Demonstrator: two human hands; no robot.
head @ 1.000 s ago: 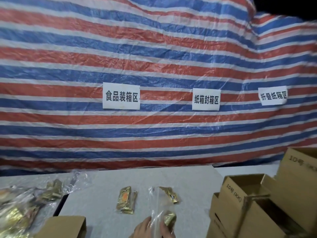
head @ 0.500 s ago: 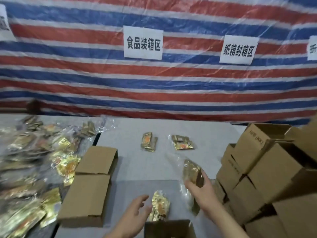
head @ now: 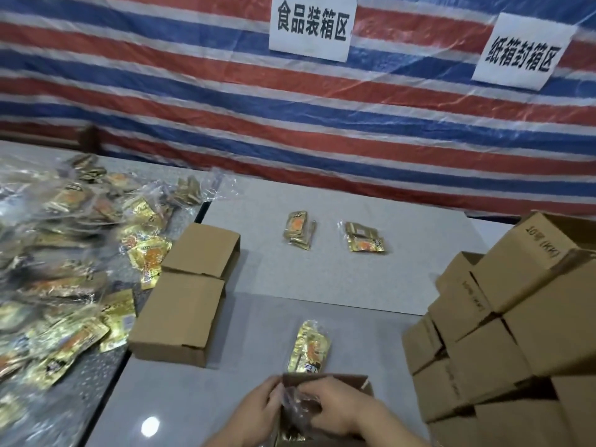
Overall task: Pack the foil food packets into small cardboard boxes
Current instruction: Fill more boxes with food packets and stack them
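Note:
An open small cardboard box [head: 325, 379] stands at the table's near edge. My right hand [head: 335, 411] reaches into it, fingers curled round a clear plastic bag of foil packets [head: 301, 403] that sits partly inside. At the box's left wall is my left hand [head: 254, 411], gripping the edge. One gold foil packet [head: 309, 350] lies on the table just beyond the box. Farther back lie two small groups of foil packets [head: 298, 229] [head: 366, 241].
A large heap of bagged foil packets [head: 64, 269] covers the left table. Two closed boxes [head: 180, 317] [head: 203, 253] lie left of centre. Open boxes are stacked at the right [head: 500, 333]. A striped tarp with paper signs [head: 312, 25] hangs behind.
The view has tilted down. My right hand has brought the bagged packets down from above the table into the box, and my left hand has moved from the loose packet to the box's edge.

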